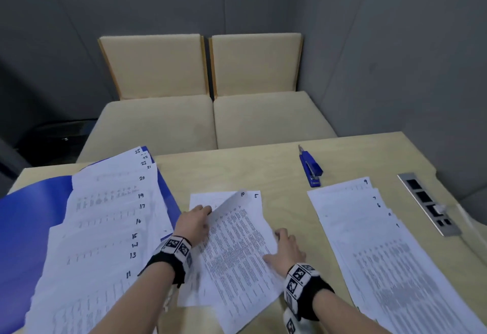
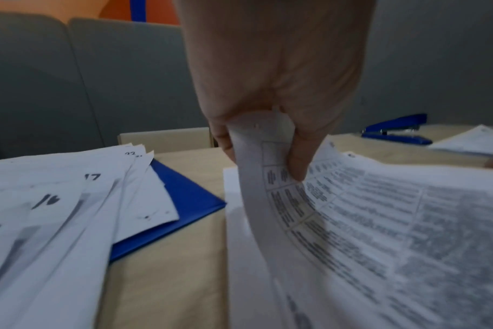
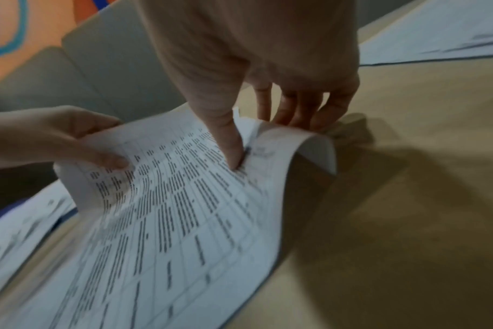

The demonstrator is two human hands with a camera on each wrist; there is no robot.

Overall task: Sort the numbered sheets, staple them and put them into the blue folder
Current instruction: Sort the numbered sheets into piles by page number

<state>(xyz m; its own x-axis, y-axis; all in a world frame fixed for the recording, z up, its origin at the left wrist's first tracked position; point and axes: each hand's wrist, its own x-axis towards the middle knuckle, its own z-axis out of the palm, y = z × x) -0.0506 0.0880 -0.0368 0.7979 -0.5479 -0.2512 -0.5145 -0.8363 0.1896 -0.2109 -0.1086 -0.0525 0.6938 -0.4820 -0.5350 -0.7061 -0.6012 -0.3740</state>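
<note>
The sheet numbered 10 point(image 1: 237, 241) lies askew at the table's centre, over the sheet numbered 5 point(image 1: 254, 203). My left hand point(image 1: 207, 215) pinches sheet 10's point(image 2: 380, 222) curled left edge between thumb and fingers point(image 2: 296, 164). My right hand point(image 1: 279, 244) holds its right edge: the thumb point(image 3: 231, 153) presses on top, the fingers sit under the curled-up edge of the sheet point(image 3: 169, 211). Sheets 11 to 25 point(image 1: 105, 228) are fanned over the open blue folder point(image 1: 26, 228) on the left. Sheets 1 to 9 point(image 1: 369, 241) are fanned on the right. The blue stapler point(image 1: 311, 169) lies shut behind.
The wooden table point(image 1: 237, 170) has a metal socket panel point(image 1: 428, 202) set in near its right edge. Beige cushioned seats point(image 1: 210, 123) stand beyond the far edge, with grey walls around. Bare wood shows between the piles and around the stapler point(image 2: 394, 131).
</note>
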